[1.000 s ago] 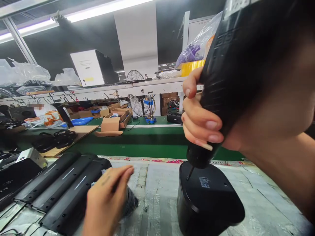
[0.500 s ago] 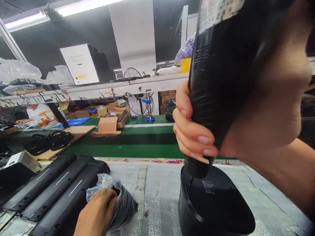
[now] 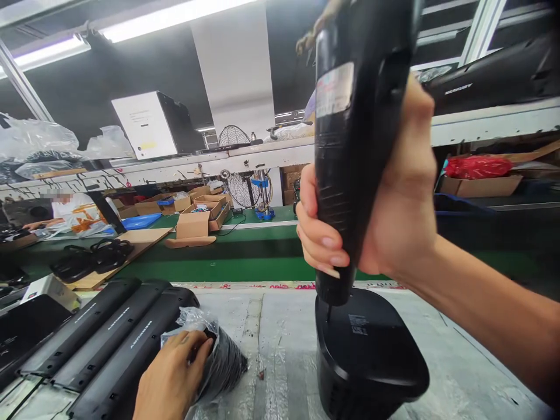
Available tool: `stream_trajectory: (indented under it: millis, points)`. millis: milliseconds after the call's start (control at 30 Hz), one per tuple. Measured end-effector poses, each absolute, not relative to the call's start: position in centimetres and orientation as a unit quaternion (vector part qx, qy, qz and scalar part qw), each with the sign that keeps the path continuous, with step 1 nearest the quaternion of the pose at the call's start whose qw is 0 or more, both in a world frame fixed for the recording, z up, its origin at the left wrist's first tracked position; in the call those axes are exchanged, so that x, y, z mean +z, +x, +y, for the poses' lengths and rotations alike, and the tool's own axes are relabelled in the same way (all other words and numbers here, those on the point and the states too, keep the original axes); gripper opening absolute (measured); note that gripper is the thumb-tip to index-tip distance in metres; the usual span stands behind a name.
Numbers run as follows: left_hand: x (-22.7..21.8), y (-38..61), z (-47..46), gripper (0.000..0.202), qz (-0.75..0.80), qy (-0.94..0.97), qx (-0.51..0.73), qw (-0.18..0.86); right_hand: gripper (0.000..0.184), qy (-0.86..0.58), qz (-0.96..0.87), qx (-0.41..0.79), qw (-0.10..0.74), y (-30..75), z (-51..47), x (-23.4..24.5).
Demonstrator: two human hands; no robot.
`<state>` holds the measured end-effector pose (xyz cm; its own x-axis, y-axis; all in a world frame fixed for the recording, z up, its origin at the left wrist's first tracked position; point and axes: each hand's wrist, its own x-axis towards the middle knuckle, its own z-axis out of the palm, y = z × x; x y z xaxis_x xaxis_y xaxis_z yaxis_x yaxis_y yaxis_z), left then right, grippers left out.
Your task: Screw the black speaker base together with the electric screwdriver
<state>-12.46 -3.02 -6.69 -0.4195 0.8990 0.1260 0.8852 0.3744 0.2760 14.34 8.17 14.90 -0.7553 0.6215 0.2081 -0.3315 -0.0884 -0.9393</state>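
My right hand (image 3: 394, 216) is wrapped round a black electric screwdriver (image 3: 345, 157), held nearly upright. Its thin bit points down at the near-left corner area of a black plastic housing (image 3: 385, 344) with rounded corners and small printed text on top. The bit's tip appears to meet that surface. My left hand (image 3: 170, 373) is at the mouth of a clear plastic bag (image 3: 223, 356) full of small dark pieces. Its fingers are curled into the opening, and the fingertips are partly hidden, so what they pinch cannot be made out.
Several long black speaker-like bars (image 3: 140, 356) lie side by side left of the bag. Behind the worktop runs a green conveyor belt (image 3: 245, 254) with open cardboard boxes (image 3: 192, 227). A shelf (image 3: 184, 166) crosses above it. A person (image 3: 65, 210) sits at the far left.
The screwdriver and my right hand appear smaller and more upright, a little further left. The bit stays at the same corner of the housing. My left hand remains at the bag's mouth.
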Motion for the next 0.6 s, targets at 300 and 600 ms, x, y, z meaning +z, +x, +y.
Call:
stream_trajectory:
  millis: [300,600]
  points:
    - [-5.8,-12.3,-3.2,0.029,0.759,0.548,0.343,-0.074,0.114,-0.085,-0.574,0.7,0.416,17.4,8.0,16.0]
    - [0.5,3.6,1.4,0.007,0.369,0.77,0.515,-0.074,0.115,-0.016,-0.559,0.73,0.392,18.2,6.2,16.8]
